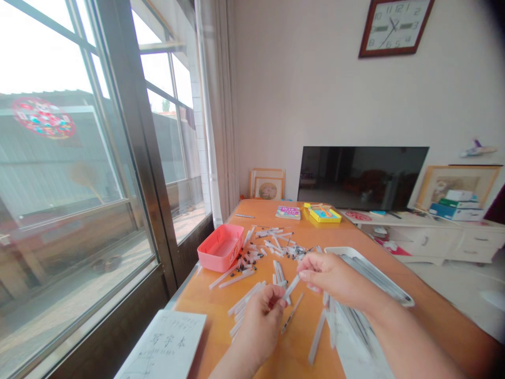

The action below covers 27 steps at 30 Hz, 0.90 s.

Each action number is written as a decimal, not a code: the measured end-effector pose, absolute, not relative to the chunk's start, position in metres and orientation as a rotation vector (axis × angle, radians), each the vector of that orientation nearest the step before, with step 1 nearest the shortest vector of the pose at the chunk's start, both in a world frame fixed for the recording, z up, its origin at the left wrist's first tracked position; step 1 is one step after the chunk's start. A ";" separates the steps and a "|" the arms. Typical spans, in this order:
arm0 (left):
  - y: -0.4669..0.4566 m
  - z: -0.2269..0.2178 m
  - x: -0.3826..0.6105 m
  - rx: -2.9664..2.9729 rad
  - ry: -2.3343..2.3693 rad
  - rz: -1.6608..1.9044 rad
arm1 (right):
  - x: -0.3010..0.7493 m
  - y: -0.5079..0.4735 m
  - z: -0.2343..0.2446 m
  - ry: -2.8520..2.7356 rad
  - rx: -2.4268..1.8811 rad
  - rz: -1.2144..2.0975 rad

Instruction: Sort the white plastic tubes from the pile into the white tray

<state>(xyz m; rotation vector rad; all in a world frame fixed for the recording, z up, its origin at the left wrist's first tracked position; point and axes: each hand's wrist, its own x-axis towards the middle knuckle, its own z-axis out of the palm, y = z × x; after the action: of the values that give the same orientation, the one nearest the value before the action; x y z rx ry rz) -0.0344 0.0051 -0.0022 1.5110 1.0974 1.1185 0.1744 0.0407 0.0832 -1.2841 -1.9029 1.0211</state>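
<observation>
A translucent white pen barrel (292, 287) spans the gap between my two hands above the table. My left hand (261, 320) pinches its near end, and the fingers of my right hand (324, 271) are closed on its far end. Below them lies a thin pen refill (292, 313) with a dark section. Several pale barrels (245, 304) lie side by side just left of my left hand, partly hidden by it. More barrels (279, 275) rest beyond my hands. Under my right forearm, dark thin refills (357, 327) lie on a white sheet, partly covered by the arm.
A red plastic basket (215, 258) stands at the left edge beside scattered black-tipped pen parts (252, 256). To the right, a white tray (410, 302) holds grey rods. A notebook (177, 337) lies near left; a yellow box (333, 217) and a booklet (288, 212) sit at the far end.
</observation>
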 end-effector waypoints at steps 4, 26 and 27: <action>0.004 -0.002 -0.034 1.510 1.086 1.124 | 0.174 0.041 0.081 -1.957 -1.364 0.907; 0.003 0.008 -0.035 1.396 1.043 1.156 | 0.167 0.052 0.071 -1.898 -1.214 0.847; 0.003 0.009 -0.035 1.393 1.043 1.155 | 0.167 0.051 0.072 -1.894 -1.185 0.878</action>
<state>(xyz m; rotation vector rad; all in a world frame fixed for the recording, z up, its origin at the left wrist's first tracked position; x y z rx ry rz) -0.0346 0.0027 0.0086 1.3927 1.0432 1.1552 0.1672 0.0512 0.0718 -1.1846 -1.8944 0.8777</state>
